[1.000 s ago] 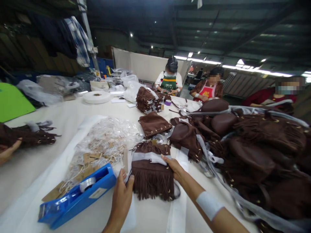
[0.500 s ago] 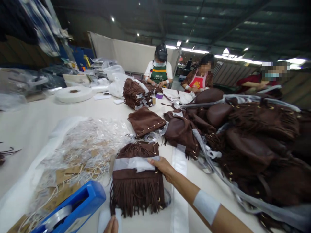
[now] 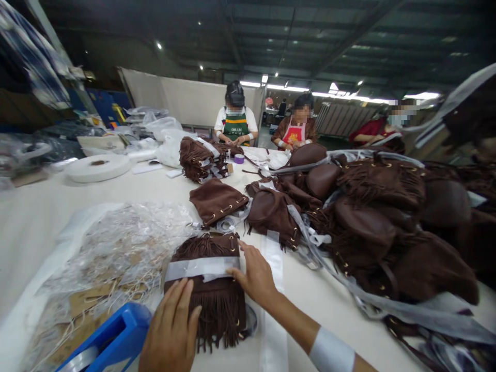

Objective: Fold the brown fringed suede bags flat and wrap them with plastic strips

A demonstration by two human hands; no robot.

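A dark brown fringed bag (image 3: 225, 305) lies flat on the table before me, with a translucent white band (image 3: 194, 267) wrapped across its middle. My left hand (image 3: 170, 323) rests flat on the bag's left side, fingers stretched out over the fringe and up to the band. On the right edge, my right hand (image 3: 253, 274) has its thumb on the end of the band and its fingers spread along the side near the gold eyelets. A blue tape dispenser (image 3: 116, 336) with a roll of clear tape stands left of my left hand.
Clear plastic bags and brown tags with white strings (image 3: 104, 274) lie on the left. A large heap of brown bags (image 3: 372, 222) fills the right. Behind are a stack of fringed bags (image 3: 201, 160), a white roll (image 3: 96, 168) and several co-workers (image 3: 235, 124).
My left hand has come up from the bottom edge onto the bag's left side. My right hand's fingers have spread at the right edge. The view has shifted slightly right.
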